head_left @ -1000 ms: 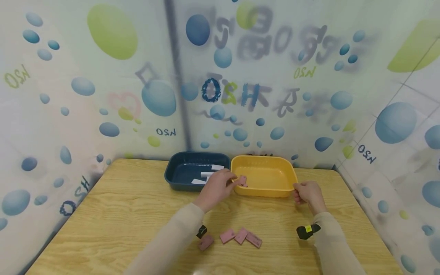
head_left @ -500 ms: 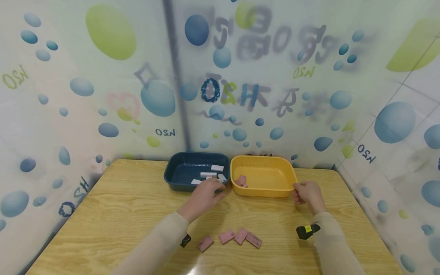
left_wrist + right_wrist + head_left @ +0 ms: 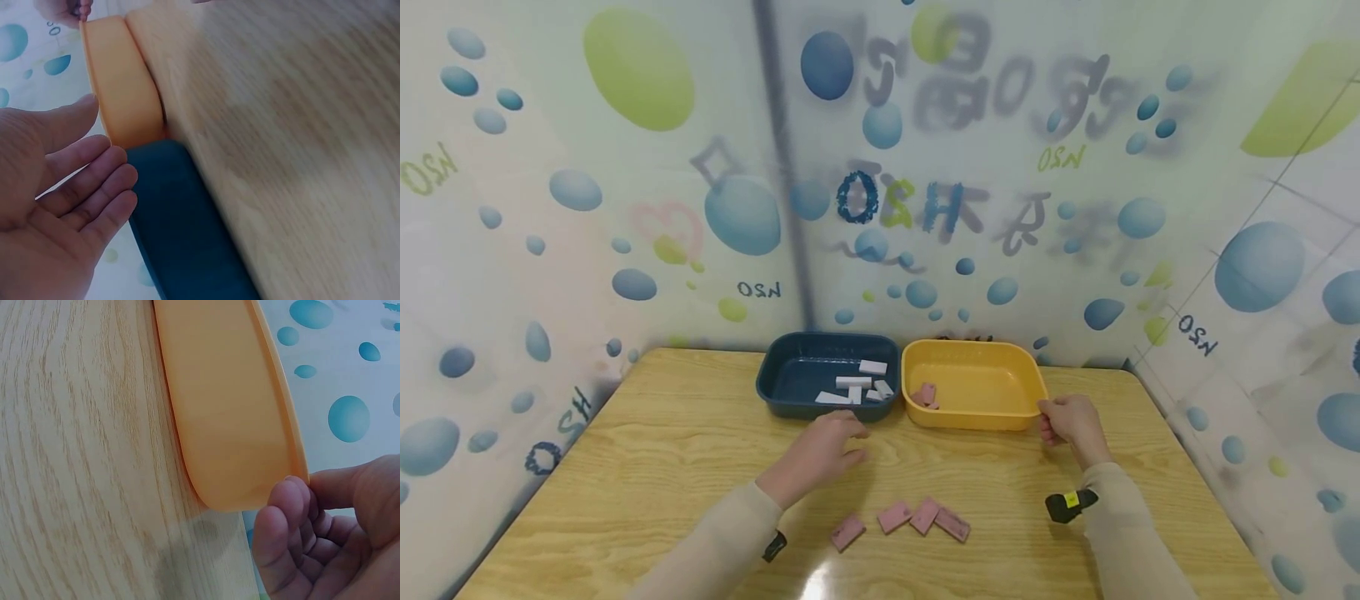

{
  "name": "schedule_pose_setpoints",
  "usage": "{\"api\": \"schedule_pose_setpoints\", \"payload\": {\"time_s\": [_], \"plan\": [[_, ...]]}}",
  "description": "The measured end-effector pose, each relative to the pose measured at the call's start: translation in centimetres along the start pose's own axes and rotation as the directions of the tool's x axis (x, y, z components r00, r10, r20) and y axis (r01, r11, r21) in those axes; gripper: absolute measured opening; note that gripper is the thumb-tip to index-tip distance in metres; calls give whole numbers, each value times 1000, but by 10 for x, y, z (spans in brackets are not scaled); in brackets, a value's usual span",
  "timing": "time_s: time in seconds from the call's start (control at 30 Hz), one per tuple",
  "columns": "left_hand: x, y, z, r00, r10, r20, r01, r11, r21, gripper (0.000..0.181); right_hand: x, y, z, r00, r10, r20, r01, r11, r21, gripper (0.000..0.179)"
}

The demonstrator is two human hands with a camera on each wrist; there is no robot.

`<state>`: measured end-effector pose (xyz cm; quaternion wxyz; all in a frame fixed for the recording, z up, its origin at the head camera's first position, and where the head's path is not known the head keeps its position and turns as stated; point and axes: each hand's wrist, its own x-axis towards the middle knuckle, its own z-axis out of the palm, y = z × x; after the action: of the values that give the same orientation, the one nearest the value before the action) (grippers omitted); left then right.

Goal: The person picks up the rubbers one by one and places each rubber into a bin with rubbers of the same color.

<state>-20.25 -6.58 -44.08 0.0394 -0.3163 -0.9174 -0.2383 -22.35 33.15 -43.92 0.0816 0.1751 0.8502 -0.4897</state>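
Note:
My left hand (image 3: 820,454), relaxed with nothing in it, hovers over the table in front of the dark blue tray (image 3: 782,408). The left wrist view shows its fingers (image 3: 103,212) loosely bent and the palm bare. My right hand (image 3: 1075,423) pinches the rim of the yellow tray (image 3: 977,421) at its front right corner, thumb and index finger meeting there in the right wrist view. Several small pink blocks (image 3: 928,393) lie in the yellow tray's left end. On the table nearer me are more pink blocks: a lone one (image 3: 848,532) and a touching group (image 3: 925,515).
White blocks (image 3: 853,382) lie scattered in the right part of the blue tray. Both trays stand side by side at the back of the wooden table (image 3: 685,433), against a patterned curtain (image 3: 865,292).
My left hand has let go of a pink block in the yellow tray and moved left and toward me, past the blue tray's front. The right hand has kept its place on the rim.

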Motion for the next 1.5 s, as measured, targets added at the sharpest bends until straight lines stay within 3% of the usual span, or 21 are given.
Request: {"api": "schedule_pose_setpoints", "payload": {"time_s": [0.3, 0.57, 0.87, 1.0, 1.23, 1.5], "plan": [[-21, -2, 0, 997, -27, 78, 26, 1000, 12, 26, 2, 2, 1, 1000, -12, -4, 12, 1000, 9, 30], [-39, -1, 0, 990, 6, 144, -7, 1000, 7, 33, 2, 2, 0, 1000, -7, -5, 7, 1000, 8, 30], [-49, 1, 1, 974, -60, 216, 56, 998, 25, 48, 2, 2, 0, 1000, 4, -6, -4, 1000, 9, 29], [-54, 1, 4, 977, -41, 211, 33, 999, 42, 52, 2, 2, 0, 1000, 5, -8, -5, 1000, 5, 30], [-61, 1, 6, 983, 47, 179, -59, 996, 60, 43, 3, 3, 0, 1000, 6, -4, -6, 1000, 1, 31], [-64, 4, 7, 979, 57, 197, -72, 995, 70, 48, 4, 3, 0, 1000, 6, -2, -6, 1000, 3, 31]]}}
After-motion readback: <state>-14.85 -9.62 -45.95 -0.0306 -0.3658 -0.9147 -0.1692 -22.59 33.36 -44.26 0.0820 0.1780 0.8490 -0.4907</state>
